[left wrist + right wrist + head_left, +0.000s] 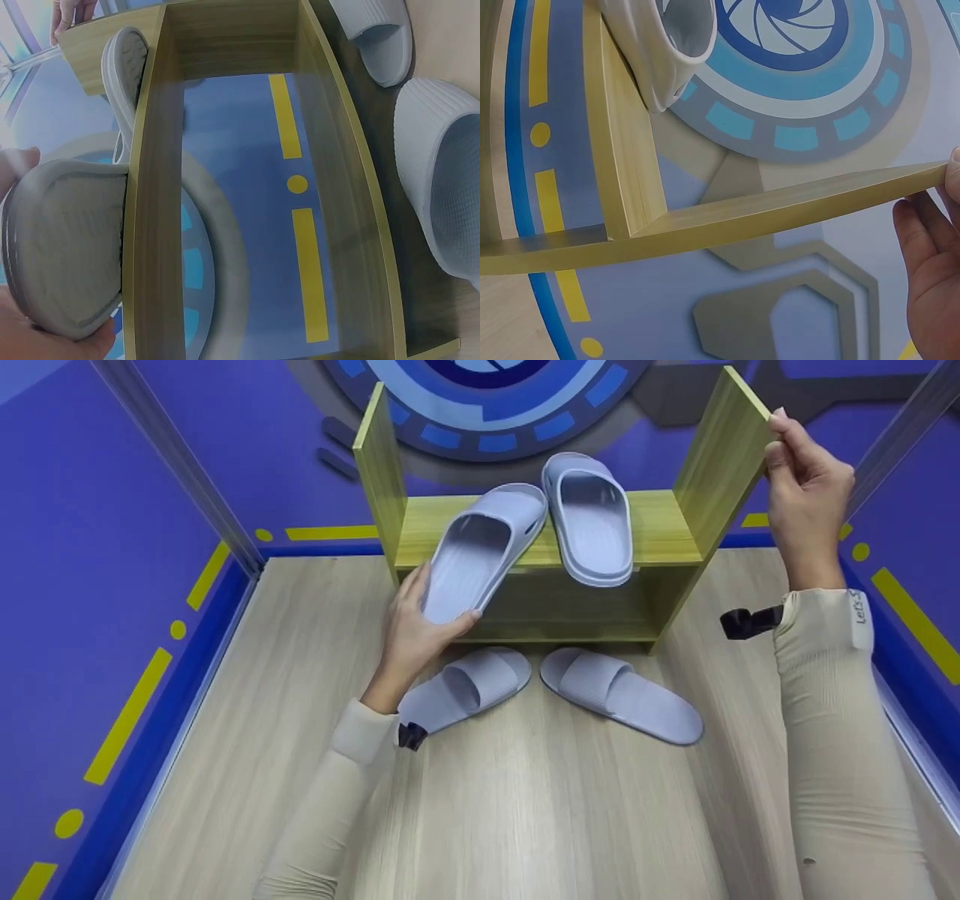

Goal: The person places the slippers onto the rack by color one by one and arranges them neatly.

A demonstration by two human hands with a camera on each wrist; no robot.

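Note:
My left hand [420,622] grips the heel end of a grey slide slipper [480,551], thumb on one side and fingers on the other. Its toe points away, over the upper shelf of a small wooden shoe rack [660,521]. Beside it a second grey slipper [596,529] lies on that shelf, its heel jutting past the front edge. With thumb and fingers, my right hand [810,491] pinches the top of the rack's right side panel [724,465]. The left wrist view shows the held slipper's sole [71,240] against the shelf edge.
Two more grey slippers, a left one [487,682] and a right one [626,697], lie on the wood-look floor [525,810] before the rack. Blue printed walls [97,585] stand close at the left, right and back. Under the upper shelf is an open lower compartment [577,607].

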